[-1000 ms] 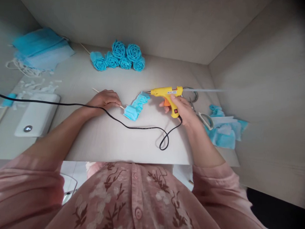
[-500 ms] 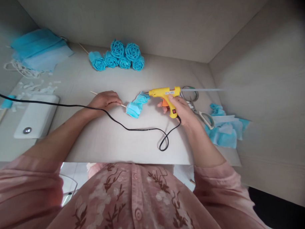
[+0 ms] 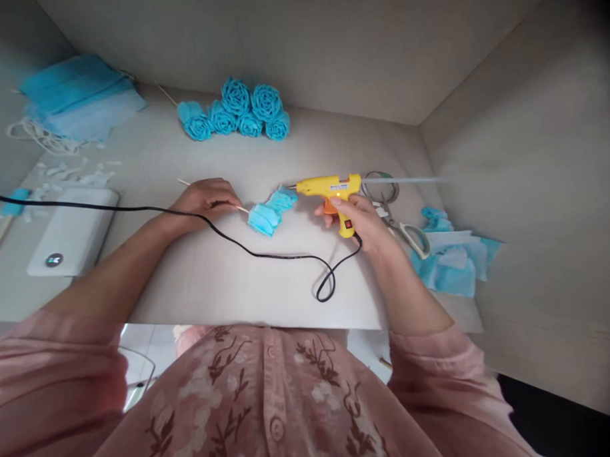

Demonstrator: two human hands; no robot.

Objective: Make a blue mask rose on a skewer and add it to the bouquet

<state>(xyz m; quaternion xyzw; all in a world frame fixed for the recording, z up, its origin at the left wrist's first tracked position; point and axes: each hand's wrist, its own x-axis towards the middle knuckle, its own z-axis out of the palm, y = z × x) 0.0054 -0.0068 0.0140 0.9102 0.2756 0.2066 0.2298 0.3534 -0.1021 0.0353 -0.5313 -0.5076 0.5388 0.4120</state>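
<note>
Between the fingers of my left hand (image 3: 206,198) is a thin wooden stick (image 3: 243,210), its bare end poking out behind the hand. Blue pleated fabric (image 3: 264,218) is wrapped round the stick's other end, with a loose strip trailing up and to the right. My right hand (image 3: 358,217) grips a yellow hot glue gun (image 3: 329,185) by its handle, fingers at the orange trigger (image 3: 330,206). The gun's nozzle points left and is at the far end of the strip; whether it touches is hard to tell. A long clear glue stick (image 3: 407,181) sticks out of its back.
Several blue fabric roses (image 3: 250,124) lie at the back. Blue face masks (image 3: 79,94) and white scraps (image 3: 81,175) are at left, near a white power bank (image 3: 75,230). A black cord (image 3: 284,256) crosses the table. Scissors (image 3: 413,239) and cut blue pieces (image 3: 454,267) lie right.
My left hand has shifted slightly left with the stick, and the blue wrap has turned a little. My right hand and the glue gun have hardly moved.
</note>
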